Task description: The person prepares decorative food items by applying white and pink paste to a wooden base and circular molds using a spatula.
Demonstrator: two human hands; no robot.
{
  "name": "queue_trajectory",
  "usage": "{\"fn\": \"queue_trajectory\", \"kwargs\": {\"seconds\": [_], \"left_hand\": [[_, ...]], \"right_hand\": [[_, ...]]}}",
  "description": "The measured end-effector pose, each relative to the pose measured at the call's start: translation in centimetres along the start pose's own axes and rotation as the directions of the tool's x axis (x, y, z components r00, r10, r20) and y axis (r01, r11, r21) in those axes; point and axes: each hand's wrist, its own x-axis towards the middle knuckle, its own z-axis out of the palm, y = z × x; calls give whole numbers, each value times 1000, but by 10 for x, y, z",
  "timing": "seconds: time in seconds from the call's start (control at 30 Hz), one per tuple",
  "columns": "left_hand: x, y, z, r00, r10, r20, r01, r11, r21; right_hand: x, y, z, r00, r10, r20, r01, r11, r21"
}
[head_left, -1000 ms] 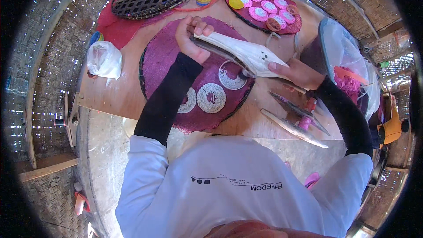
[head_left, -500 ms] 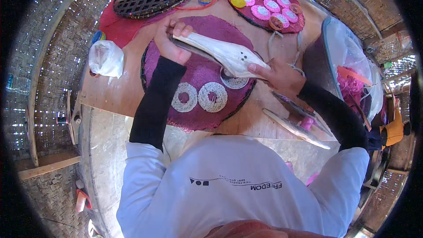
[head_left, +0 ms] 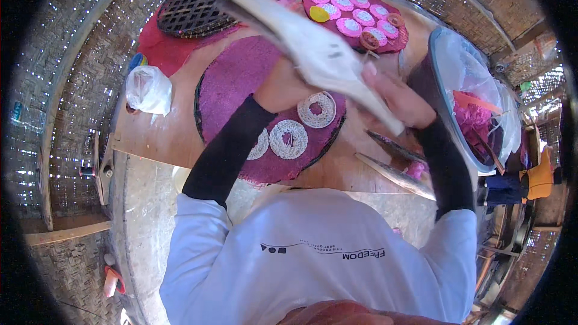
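Note:
A long pale wooden tool (head_left: 328,63), wide in the middle with small dark holes and narrow at both ends, is tilted above the table and blurred by motion. My left hand (head_left: 284,89) grips it from beneath near the middle, its fingers hidden behind the wood. Against the lower right end lies my right hand (head_left: 402,101), thumb raised beside the edge; its fingers are smeared. Below, a round purple mat (head_left: 232,93) bears white lacy rings: one (head_left: 306,109) at the right, another (head_left: 278,139) nearer me, and a third (head_left: 257,148) partly behind my left sleeve.
Pale wooden pieces (head_left: 385,173) with something pink lie by the table's near right edge. At the right stands a tub (head_left: 435,75) with pink contents. A white plastic bag (head_left: 147,93), a black lattice tray (head_left: 208,9) and several pink-and-white rounds (head_left: 343,3) are farther round the table.
The wooden tool has swung so that its left end points up and away. My left hand has shifted from that end toward the middle. The right-hand ring is now uncovered.

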Motion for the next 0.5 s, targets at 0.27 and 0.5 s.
{"fn": "queue_trajectory", "kwargs": {"seconds": [0.27,0.5], "left_hand": [[-38,45,-47,767,-187,-614,175,981,-81],[-116,50,-103,620,92,-779,328,871,364]], "right_hand": [[56,84,46,799,-591,108,411,407,-816],[67,88,40,890,-447,84,343,538,-770]]}}
